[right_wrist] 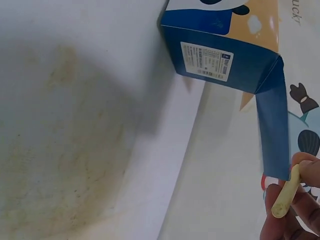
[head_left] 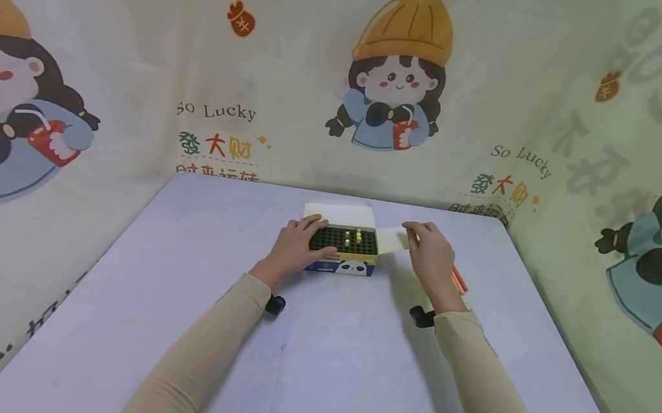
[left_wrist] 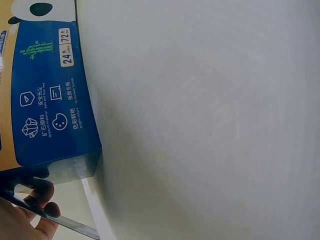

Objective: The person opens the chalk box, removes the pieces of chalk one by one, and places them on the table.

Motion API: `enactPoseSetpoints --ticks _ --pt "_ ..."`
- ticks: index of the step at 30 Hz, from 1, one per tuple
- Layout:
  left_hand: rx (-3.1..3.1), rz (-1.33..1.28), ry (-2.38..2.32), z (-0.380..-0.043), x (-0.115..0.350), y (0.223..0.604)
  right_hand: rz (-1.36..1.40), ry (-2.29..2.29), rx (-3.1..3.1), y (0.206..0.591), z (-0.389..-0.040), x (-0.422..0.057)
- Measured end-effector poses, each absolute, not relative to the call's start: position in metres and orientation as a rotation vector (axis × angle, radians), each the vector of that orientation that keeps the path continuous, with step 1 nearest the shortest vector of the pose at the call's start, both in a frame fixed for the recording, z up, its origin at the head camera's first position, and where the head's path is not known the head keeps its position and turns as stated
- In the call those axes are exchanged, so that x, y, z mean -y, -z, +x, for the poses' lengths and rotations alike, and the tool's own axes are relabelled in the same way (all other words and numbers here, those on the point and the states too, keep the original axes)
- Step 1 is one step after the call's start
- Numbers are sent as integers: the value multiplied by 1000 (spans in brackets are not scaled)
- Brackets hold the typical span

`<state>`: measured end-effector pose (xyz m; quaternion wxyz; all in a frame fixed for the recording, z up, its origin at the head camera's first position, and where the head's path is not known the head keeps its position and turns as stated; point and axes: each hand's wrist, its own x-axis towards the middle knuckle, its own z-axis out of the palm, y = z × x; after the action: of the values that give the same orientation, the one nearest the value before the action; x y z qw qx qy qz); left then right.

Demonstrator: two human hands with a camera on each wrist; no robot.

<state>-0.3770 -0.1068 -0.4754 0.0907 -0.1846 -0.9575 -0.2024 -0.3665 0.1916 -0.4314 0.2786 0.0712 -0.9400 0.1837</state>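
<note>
box (left_wrist: 55,100): printed card, glossy | side label (right_wrist: 206,61): white paper | insert (head_left: 337,241): black, matt, foam/plastic unclear | stick (right_wrist: 286,194): chalky, matt | left sleeve (head_left: 203,345): matt cloth | tabletop (head_left: 319,361): smooth, smudged | backdrop (head_left: 301,68): cloth-like, lightly creased

The blue-and-yellow box (head_left: 355,268) is standing open, its lid (head_left: 339,215) folding back at twelve o'clock. Inside, yellow chalks (head_left: 358,238) are standing toward three o'clock. Another chalk (right_wrist: 285,195) is being held beside the three-o'clock flap (right_wrist: 273,137).
</note>
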Motion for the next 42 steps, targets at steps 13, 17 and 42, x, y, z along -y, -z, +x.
enactPoseSetpoints --ticks 13,17,42 --pt "2844 -558 616 -377 107 474 176 -498 2552 442 -366 -206" --pt "2850 -552 614 -377 107 475 172 -490 2556 446 -366 -213" --pt "2843 -538 604 -380 106 480 61 -432 2886 476 -371 -252"
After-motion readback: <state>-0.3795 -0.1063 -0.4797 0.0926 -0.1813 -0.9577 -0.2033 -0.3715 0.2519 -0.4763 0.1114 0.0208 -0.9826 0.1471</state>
